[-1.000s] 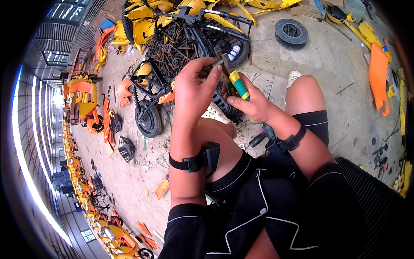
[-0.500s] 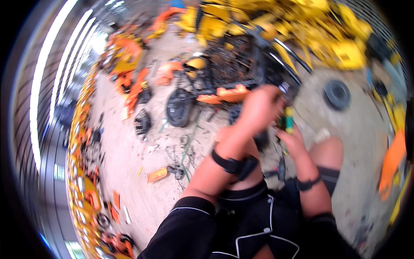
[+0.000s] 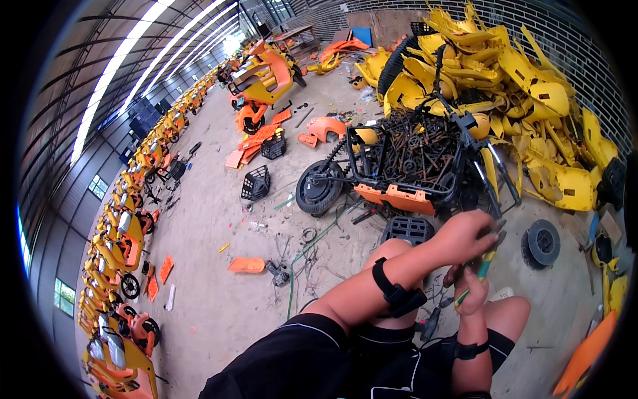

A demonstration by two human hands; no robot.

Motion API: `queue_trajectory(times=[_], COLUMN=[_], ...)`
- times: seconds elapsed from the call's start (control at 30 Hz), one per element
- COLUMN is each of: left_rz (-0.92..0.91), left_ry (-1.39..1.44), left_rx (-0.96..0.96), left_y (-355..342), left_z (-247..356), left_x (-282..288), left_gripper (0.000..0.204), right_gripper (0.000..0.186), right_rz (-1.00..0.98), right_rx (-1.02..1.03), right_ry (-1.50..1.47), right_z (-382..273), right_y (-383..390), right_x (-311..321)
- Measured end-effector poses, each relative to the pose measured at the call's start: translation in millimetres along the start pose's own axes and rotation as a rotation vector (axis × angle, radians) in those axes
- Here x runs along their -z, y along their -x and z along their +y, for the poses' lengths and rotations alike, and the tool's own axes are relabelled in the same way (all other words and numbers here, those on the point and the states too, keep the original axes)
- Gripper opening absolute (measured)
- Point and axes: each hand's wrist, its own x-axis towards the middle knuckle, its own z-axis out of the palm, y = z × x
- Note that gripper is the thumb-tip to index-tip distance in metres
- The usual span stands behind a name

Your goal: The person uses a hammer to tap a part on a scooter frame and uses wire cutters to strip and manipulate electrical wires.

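Right hand (image 3: 472, 296) — gripping a green-handled tool (image 3: 485, 266).

Left grip (image 3: 465, 236): fingertips blurred beside the head of the green-and-yellow-handled tool (image 3: 484, 267), so head shape and any contact cannot be told; right grip (image 3: 472, 296) covers the middle of the handles. Right knee (image 3: 512, 312) hides part of a pale shoe (image 3: 505, 292), the lower edge cuts off the dark clothing (image 3: 292, 366), and the fisheye rim crops an orange panel (image 3: 588, 352) at far right. Heaped metal scraps (image 3: 422, 149) and the farthest yellow scooters (image 3: 197, 96) too small to identify singly
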Motion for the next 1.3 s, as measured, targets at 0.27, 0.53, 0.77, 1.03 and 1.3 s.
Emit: queue_trajectory(times=[0.27,0.53,0.77,1.03,1.3], left_rz=[0.038,0.021,0.032,0.019,0.023], left_ry=[0.039,0.024,-0.009,0.003,-0.081], left_rx=[-0.115,-0.186,-0.184,-0.210,-0.216], left_y=[-1,-1,-1,-1,-2], left_z=[2,4,2,3,-5], left_x=[4,6,7,9,1], left_gripper=[0.019,0.015,0.015,0.016,0.017], right_gripper=[0.028,0.037,0.037,0.039,0.036], right_rz=[0.012,0.009,0.009,0.017,0.039], right_rx=[0.006,0.028,0.005,0.005,0.037], right_ry=[0.044,0.145,0.130,0.070,0.072], right_z=[-10,-12,-19,-15,-7], right_y=[1,3,4,6,4], right_x=[0,4,-7,-7,-4])
